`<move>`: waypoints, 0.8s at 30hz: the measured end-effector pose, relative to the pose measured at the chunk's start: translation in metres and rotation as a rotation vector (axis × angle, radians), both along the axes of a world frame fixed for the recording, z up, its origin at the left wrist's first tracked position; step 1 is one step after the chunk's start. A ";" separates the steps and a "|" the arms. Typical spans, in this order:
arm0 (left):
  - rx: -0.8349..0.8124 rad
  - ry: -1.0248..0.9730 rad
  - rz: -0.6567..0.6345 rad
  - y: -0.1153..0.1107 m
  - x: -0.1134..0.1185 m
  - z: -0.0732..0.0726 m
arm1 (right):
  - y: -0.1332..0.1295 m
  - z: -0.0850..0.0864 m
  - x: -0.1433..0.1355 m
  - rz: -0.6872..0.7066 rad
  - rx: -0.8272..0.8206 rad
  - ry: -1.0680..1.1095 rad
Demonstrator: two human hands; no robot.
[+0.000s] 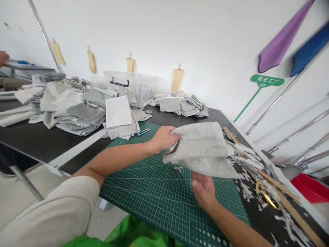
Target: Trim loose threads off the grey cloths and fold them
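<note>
Over the green mat (146, 188), left grip (164, 139) pinches grey cloth (202, 142), right grip (205, 191) half-open — wall sign (267, 81): “阳光工厂 01”.

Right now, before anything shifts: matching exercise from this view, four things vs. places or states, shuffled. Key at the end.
Things
1. gray cloth
2. box cutter
3. gold-handled scissors
4. yellow gloves

Places or states
A. hung in a row on the wall
B. among white scraps, right of the green cutting mat
C. gripped by the left of the two hands
D. lying near the far end of the green cutting mat

Pairs: 1-C, 2-D, 3-B, 4-A
</note>
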State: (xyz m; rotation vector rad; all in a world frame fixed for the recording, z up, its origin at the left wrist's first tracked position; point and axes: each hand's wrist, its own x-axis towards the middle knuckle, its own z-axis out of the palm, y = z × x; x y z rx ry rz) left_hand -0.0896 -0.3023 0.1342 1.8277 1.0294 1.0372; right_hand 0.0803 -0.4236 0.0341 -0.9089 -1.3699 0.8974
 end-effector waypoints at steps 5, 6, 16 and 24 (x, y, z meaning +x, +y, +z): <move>0.147 0.069 0.023 -0.012 0.000 -0.003 | 0.008 -0.001 -0.001 -0.168 -0.009 0.126; 0.208 0.098 0.038 -0.016 -0.001 -0.002 | 0.008 -0.003 -0.002 -0.185 -0.001 0.124; 0.068 -0.207 -0.072 -0.006 0.004 -0.014 | -0.002 -0.005 0.004 -0.305 -0.007 0.113; 0.500 -0.036 -0.143 -0.005 -0.014 -0.002 | 0.006 -0.001 0.007 -0.213 -0.092 -0.264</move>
